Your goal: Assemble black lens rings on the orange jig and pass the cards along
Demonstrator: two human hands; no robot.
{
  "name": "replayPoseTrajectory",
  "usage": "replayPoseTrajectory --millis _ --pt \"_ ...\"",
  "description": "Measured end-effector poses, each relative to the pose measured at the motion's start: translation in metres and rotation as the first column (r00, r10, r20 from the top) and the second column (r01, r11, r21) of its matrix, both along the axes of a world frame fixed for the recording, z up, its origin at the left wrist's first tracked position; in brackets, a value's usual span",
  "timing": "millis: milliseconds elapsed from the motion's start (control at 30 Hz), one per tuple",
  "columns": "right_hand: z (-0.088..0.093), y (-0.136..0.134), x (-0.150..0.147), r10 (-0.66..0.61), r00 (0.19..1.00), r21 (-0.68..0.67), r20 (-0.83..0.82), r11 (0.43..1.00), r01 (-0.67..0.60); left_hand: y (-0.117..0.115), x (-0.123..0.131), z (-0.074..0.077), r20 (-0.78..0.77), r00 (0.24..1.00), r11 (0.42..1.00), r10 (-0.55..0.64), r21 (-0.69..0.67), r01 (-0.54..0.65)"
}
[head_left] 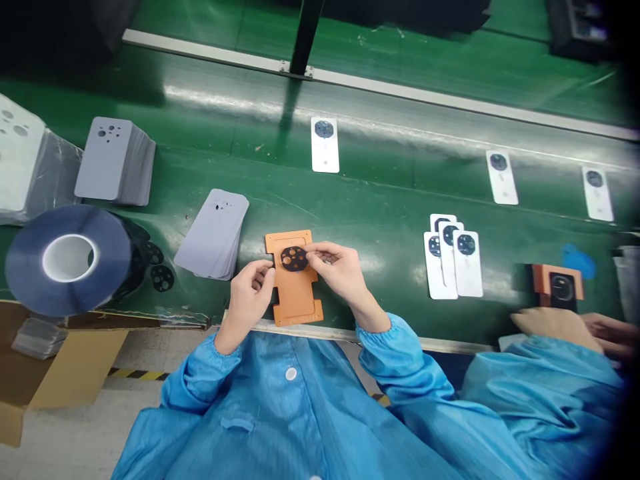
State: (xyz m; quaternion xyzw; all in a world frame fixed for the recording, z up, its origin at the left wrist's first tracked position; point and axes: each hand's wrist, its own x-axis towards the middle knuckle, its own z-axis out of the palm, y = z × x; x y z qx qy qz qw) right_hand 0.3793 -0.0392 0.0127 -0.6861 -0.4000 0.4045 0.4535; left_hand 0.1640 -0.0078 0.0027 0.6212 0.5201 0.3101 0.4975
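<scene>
An orange phone-shaped fixture [296,297] lies on the green bench right before me. My right hand [340,267] comes in from the right and pinches the edge of a black round camera-lens sticker [294,259] with several holes. The sticker is over the upper part of the fixture; whether it lies flat on it, I cannot tell. At the fixture's left edge is my left hand [253,290], thumb and fingertips drawn together. What these fingertips hold, if anything, is too small to make out. Left of that hand lies a fanned stack of grey phone-back sheets [213,233].
A large tape roll [113,260] with black round stickers [162,277] stands at left, near a taller grey stack [105,160]. White sheets with black circles [467,267] lie to the right. A co-worker's hands [560,327] are at far right by another orange fixture [543,277].
</scene>
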Motion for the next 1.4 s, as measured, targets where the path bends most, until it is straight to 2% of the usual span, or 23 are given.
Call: replayPoseTrajectory --millis 267,467,600,767,1400 --pt "-0.007 0.01 -0.002 -0.032 0.999 -0.038 -0.012 0.999 0.032 0.011 0.014 -0.009 -0.07 0.997 1.0 0.018 0.027 -0.016" --pt "-0.013 0.008 -0.003 -0.054 0.998 -0.022 0.012 0.998 0.055 0.02 0.022 -0.004 -0.192 0.981 0.999 -0.019 0.046 0.028" --pt "-0.015 0.008 -0.004 -0.047 0.998 0.019 0.051 0.999 0.046 0.022 0.025 -0.001 -0.226 0.974 1.0 -0.01 0.017 0.014" --pt "-0.015 0.008 -0.005 -0.05 0.991 0.058 0.128 0.997 0.043 0.023 0.026 -0.001 -0.216 0.976 1.0 -0.004 0.006 0.006" --pt "-0.019 0.001 -0.008 -0.056 0.986 0.094 0.157 0.995 0.042 0.025 0.027 -0.001 -0.176 0.984 1.0 -0.006 -0.014 0.004"
